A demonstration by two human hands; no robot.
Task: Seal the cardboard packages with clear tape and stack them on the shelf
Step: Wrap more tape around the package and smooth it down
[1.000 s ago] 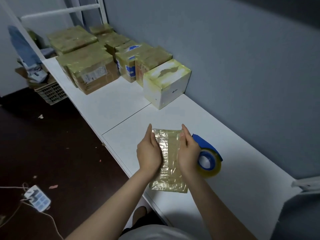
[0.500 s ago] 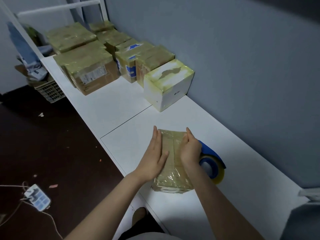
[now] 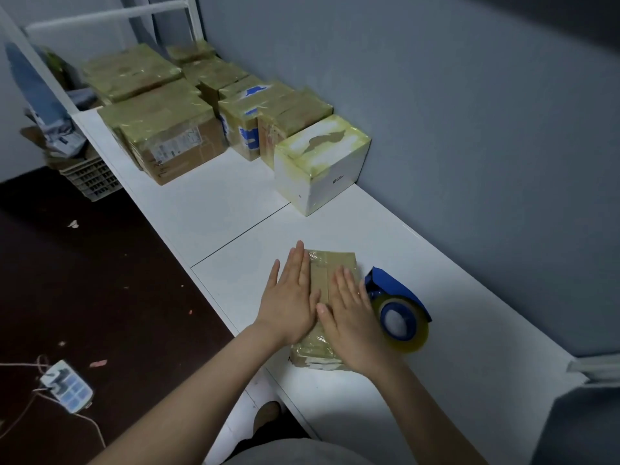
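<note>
Evidently the small package (image 3: 335, 263) is at the smoothing stage. It lies flat on the white worktop (image 3: 453, 347) directly beneath both palms, its top crossed by glossy clear tape that wrinkles and catches the light at the near end. The left hand (image 3: 292, 303) and right hand (image 3: 352, 323) rest side by side on it, thumbs nearly touching. Neither grip closes on anything: the fingers are straight and spread, pressing down. I judge the taping of this one nearly finished, with carrying it over to the others left to do.

The package is a low, oblong cardboard block, dull brown under the film, with soft, slightly crushed corners at the wrist end. Just beside the right grip, on its outer side, lies the tape dispenser (image 3: 399, 313), hard blue plastic around a yellowish translucent roll, with no hand on it.

Beyond the fingertips stands a white box (image 3: 322, 169), cube-like, its top edged in yellowed tape. Farther off, a cluster of sealed boxes (image 3: 174, 135) sits packed together, brown card under shiny wrap, so much of the job looks done. A plain grey wall (image 3: 469, 129) runs along the worktop's far edge.
</note>
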